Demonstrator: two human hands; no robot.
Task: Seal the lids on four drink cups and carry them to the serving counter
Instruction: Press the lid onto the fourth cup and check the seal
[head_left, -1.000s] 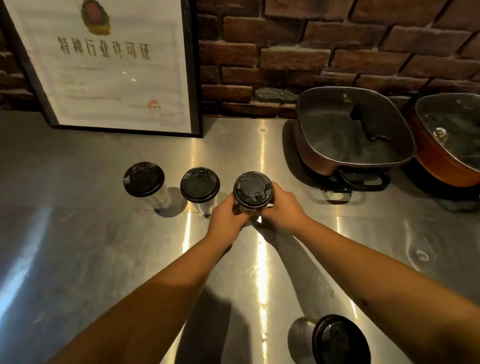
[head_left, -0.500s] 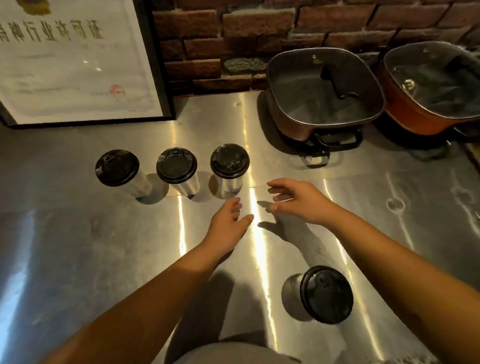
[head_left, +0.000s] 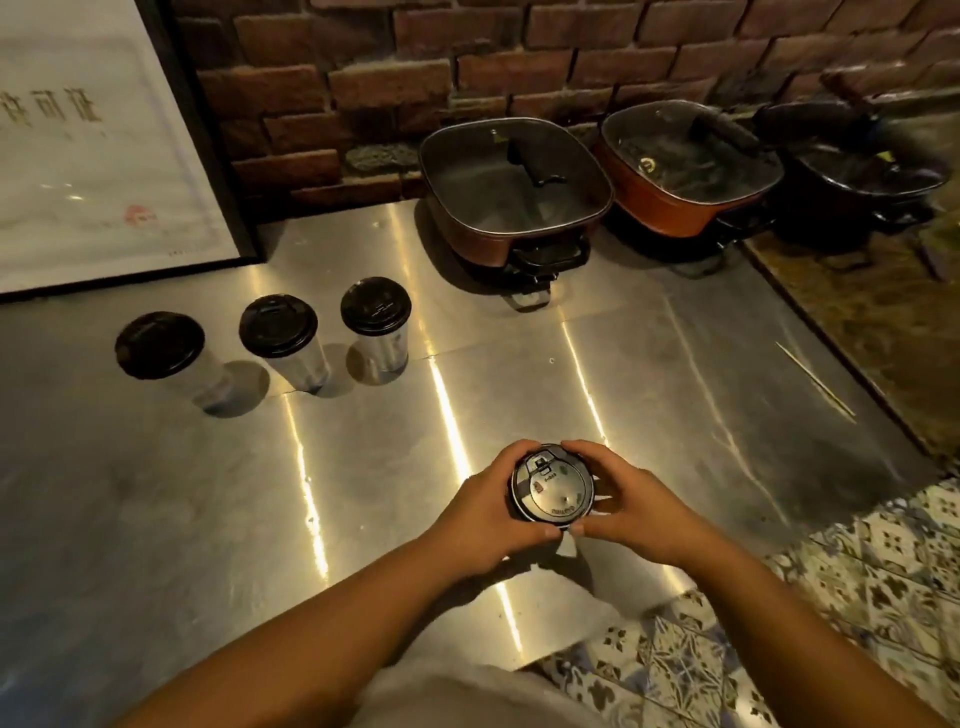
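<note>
Both hands on the fourth cup (head_left: 551, 491), near edge of the steel counter (head_left: 675, 395), roughly 6 o'clock in frame. Left hand (head_left: 488, 506) wraps the cup's 9 o'clock side, right hand (head_left: 628, 501) its 3 o'clock side, fingers curled round the lid rim, thumbs meeting at the near edge. Clamped on it, not just resting

To seal well: press evenly round the whole rim with both thumbs, work the circle, keep the cup flat on the counter (squeezing the wall would likely pop the lid back up)

Lid is black, domed, glossy, with a sip flap at 12 o'clock and embossed text. Cup body mostly hidden by the hands, probably clear plastic like the other three cups (head_left: 278, 338) lined up at 10 o'clock, all lidded
</note>
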